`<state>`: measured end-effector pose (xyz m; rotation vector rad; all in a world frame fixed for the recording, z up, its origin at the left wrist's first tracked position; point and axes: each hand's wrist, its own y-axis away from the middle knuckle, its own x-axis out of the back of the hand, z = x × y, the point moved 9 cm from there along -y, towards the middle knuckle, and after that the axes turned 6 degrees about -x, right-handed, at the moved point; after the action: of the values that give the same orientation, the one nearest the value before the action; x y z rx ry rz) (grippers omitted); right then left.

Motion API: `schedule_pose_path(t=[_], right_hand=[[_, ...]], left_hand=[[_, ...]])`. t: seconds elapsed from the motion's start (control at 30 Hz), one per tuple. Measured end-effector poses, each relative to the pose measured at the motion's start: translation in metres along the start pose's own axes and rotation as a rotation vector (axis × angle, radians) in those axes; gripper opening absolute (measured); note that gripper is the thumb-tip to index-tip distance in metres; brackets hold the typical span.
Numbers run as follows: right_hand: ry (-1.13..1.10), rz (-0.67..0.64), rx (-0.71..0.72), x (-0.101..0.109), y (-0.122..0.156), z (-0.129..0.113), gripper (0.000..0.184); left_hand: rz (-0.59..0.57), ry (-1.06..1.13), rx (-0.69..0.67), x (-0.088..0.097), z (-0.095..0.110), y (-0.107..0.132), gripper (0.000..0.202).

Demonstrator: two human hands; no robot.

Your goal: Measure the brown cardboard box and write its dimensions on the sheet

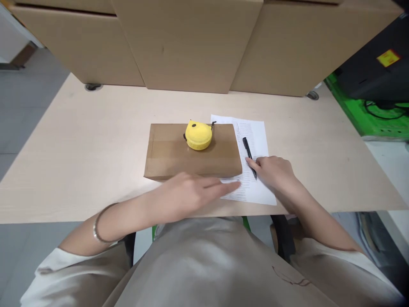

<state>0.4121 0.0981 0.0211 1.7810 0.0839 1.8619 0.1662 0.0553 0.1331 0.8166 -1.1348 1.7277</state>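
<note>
Well, the pale desk point(111, 128) spreads widest, with big cartons point(188, 47) lining its far side. Near its front lies a cardboard box point(169, 157), partly covering a printed sheet point(262, 145) that sticks out to the right. The person's left hand point(191, 194) stretches along the box's front, fingers extended, nothing visible in its grasp. Over the sheet, the right hand point(273, 170) is partly curled. A yellow pouch point(198, 136) sits atop the box, and a black pen point(248, 148) lies at the right hand's fingers; whether they grip it, I can't tell.
</note>
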Motion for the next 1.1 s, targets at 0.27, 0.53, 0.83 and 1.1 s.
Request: schedule_pose_path(t=[0.27,0.53,0.83,1.1], right_hand=[[-0.249,0.495,0.288,0.097,0.025,-0.075,0.044],[-0.301,0.467,0.703,0.106,0.017,-0.172,0.059],[-0.823,0.197,0.138,0.092,-0.020,-0.048,0.067],[-1.165,0.055,0.298,0.084,0.000,-0.065,0.066]], left_hand=[[0.660,-0.107,0.679,0.099,-0.099,0.098,0.022],[1.036,0.239,0.927,0.063,-0.188,0.154,0.023],[1.078,0.509,1.154,0.014,-0.210,0.154,0.023],[1.189,0.461,1.160,0.023,-0.198,0.174,0.025]])
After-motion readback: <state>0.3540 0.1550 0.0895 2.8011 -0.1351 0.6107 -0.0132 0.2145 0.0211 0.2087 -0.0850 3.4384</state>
